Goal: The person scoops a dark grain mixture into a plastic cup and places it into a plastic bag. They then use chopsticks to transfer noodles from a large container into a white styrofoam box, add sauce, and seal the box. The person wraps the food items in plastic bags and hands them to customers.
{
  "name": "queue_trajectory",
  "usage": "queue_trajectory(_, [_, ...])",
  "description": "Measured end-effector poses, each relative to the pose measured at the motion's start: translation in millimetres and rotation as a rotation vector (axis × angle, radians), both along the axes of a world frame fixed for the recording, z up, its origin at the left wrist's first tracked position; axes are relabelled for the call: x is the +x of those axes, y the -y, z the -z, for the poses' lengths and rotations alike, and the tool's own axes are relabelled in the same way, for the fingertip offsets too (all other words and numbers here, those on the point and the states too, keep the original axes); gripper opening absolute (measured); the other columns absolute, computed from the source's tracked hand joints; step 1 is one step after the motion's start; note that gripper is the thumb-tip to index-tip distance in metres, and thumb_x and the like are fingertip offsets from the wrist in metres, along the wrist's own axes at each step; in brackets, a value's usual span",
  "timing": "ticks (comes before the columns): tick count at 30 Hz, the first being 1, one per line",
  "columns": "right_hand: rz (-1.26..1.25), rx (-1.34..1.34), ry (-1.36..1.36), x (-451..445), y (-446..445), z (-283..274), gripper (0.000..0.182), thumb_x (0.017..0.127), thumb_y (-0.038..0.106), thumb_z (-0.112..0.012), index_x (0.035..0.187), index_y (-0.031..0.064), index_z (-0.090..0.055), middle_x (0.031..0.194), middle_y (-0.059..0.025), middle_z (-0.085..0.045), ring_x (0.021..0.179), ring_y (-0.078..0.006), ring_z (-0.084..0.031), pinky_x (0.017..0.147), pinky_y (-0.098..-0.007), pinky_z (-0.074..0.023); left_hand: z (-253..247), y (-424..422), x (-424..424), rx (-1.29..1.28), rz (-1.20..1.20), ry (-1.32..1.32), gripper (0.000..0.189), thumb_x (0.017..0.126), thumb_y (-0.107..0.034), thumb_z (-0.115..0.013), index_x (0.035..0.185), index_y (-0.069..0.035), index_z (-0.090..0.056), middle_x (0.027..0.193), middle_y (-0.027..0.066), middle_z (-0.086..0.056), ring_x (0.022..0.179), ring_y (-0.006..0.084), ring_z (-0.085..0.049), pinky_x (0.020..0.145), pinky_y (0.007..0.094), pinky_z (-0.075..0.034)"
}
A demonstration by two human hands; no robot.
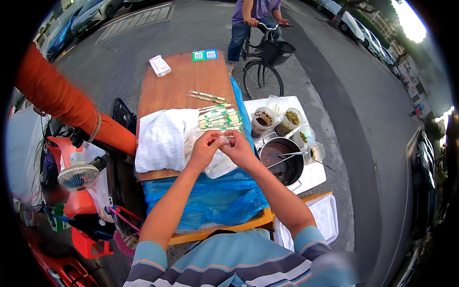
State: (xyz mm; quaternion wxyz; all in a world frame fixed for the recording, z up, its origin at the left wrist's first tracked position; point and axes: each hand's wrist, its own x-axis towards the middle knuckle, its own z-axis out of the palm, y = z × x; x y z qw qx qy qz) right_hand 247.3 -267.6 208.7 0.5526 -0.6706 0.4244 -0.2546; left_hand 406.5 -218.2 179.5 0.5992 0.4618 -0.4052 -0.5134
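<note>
My left hand [207, 147] and my right hand [236, 147] meet over the near part of a brown wooden board [172, 86]. Between their fingertips they pinch a small piece of clear plastic [226, 141], partly hidden by the fingers. Just beyond my hands lies a pile of paper-wrapped chopsticks [218, 118] with green print, and two more wrapped pairs [207, 97] lie farther off. A folded white towel [163, 140] rests left of my hands. Under my wrists are clear plastic bags and a translucent plastic container [219, 166].
On a white board [317, 175] at right stand a steel pot [281, 158] of dark liquid with ladles and several tubs of condiments [287, 122]. A person on a bicycle [263, 75] is beyond. At left are an orange-wrapped pole [114, 132] and a small fan [79, 176].
</note>
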Motion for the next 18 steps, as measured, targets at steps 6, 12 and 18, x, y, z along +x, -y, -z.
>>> queue_trajectory(6, [-0.217,0.046,0.089,9.1,2.6,-4.8,0.034,0.095,0.015,-0.069,0.121,0.0031,-0.052,0.088,-0.0055,-0.064,0.082,-0.0115,-0.062,0.072,-0.0287,-0.0517,9.7,-18.4,-13.5,0.099,0.043,-0.303,0.072,0.106,-0.063,-0.026,0.138,-0.004,-0.053,0.114,0.0034,-0.064,0.097,0.0112,-0.059,0.086,0.0287,-0.048])
queue_trajectory(12, [-0.372,-0.309,-0.214,14.7,5.7,-39.9,0.019,0.096,0.015,-0.06,0.11,0.0026,-0.056,0.096,-0.0179,-0.069,0.089,-0.0318,-0.067,0.078,-0.0431,-0.0529,49.1,-28.0,0.0,-0.097,-0.078,0.092,0.058,0.107,-0.052,-0.039,0.136,-0.004,-0.054,0.123,0.0115,-0.06,0.115,0.0199,-0.055,0.095,0.0344,-0.046])
queue_trajectory(18, [-0.395,-0.611,-0.397,8.4,7.1,-29.5,0.014,0.093,0.008,-0.056,0.104,-0.0013,-0.056,0.093,-0.023,-0.065,0.085,-0.0431,-0.065,0.074,-0.0498,-0.0509,57.3,-59.1,-18.5,-0.029,-0.121,1.22,0.077,0.079,-0.049,-0.078,0.14,-0.01,-0.052,0.147,0.018,-0.039,0.135,0.0392,-0.038,0.105,0.0533,-0.039])
